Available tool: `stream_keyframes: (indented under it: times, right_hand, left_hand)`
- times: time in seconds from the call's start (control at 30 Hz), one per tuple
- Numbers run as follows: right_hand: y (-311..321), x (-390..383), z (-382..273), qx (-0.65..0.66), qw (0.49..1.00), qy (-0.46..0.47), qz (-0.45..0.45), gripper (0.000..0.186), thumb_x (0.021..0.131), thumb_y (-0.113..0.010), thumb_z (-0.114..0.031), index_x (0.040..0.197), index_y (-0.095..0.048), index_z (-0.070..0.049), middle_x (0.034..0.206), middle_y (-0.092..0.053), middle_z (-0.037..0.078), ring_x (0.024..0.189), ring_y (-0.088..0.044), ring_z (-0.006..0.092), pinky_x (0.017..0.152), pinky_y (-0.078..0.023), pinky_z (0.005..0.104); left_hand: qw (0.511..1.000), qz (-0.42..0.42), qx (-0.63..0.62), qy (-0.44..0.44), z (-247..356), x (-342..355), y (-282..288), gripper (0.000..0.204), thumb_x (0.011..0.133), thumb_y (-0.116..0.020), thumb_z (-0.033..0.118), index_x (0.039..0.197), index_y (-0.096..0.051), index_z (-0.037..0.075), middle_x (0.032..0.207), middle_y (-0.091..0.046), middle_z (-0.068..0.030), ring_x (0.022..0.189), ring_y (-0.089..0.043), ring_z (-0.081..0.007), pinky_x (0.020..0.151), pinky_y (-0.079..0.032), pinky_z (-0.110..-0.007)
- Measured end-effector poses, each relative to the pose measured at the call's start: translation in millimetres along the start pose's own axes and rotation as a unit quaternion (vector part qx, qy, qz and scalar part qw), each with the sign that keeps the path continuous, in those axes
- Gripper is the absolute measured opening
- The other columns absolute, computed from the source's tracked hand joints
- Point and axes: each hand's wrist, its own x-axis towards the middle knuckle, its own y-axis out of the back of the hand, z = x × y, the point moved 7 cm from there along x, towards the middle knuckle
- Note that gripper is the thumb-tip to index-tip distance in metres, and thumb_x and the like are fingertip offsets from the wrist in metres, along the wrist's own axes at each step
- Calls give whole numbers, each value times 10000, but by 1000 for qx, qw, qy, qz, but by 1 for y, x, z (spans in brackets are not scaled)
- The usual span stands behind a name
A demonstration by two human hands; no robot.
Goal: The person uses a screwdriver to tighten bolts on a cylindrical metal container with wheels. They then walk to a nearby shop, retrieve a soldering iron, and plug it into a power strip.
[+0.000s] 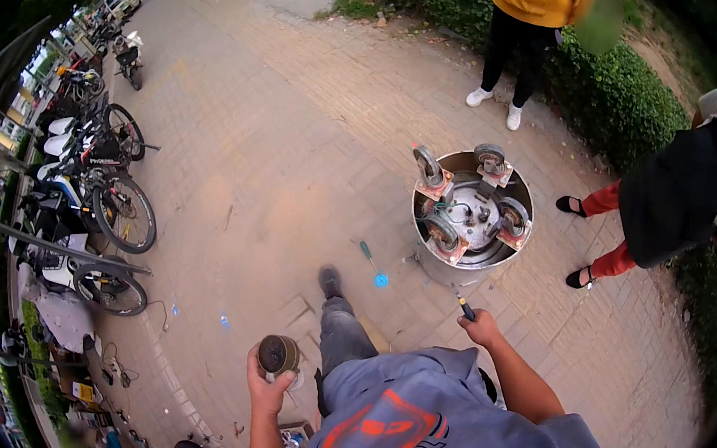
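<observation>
While the left hand (267,383) grips a round caster wheel (278,354), the right hand (482,329) holds a tool (463,307) pointing at the upturned metal drum (470,213).

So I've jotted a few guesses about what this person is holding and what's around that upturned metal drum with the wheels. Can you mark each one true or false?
1. The left hand holds a round caster wheel. True.
2. The right hand is empty. False: it grips a dark-handled tool, seemingly a screwdriver.
3. The metal drum has four wheels bolted to its upturned base. True.
4. A hammer lies on the paving left of the drum. False: a green-handled screwdriver lies there.
5. Bicycles are parked on the person's right. False: they stand on the left.
</observation>
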Motion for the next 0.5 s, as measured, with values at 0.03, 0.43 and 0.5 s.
stream_keyframes:
  times: [0.03,0.43,0.5]
  right_hand:
    - [-9,5,24,14,998,-65,16,420,754,-646,-361,716,-604,55,719,-609,247,705,-605,376,660,-457,437]
    - [-154,-71,-12,202,867,-417,185,443,743,-654,-357,781,-627,83,722,-628,245,748,-644,346,693,-478,419]
    - [-172,-59,-53,200,876,-406,168,441,744,-655,-368,771,-627,71,709,-621,240,730,-639,346,685,-476,416]
  left_hand:
    - [1000,-28,11,1,3,40,-1,733,598,-765,104,1234,-412,13,1125,-546,-90,1035,-557,-203,915,-445,-329]
    - [855,-465,229,-24,74,395,-124,743,620,-812,118,1231,-412,-21,1127,-558,-119,1046,-550,-193,899,-441,-322]
    - [814,-508,284,1,72,408,-152,713,620,-813,132,1207,-440,-21,1090,-584,-115,1019,-565,-183,884,-446,-310]
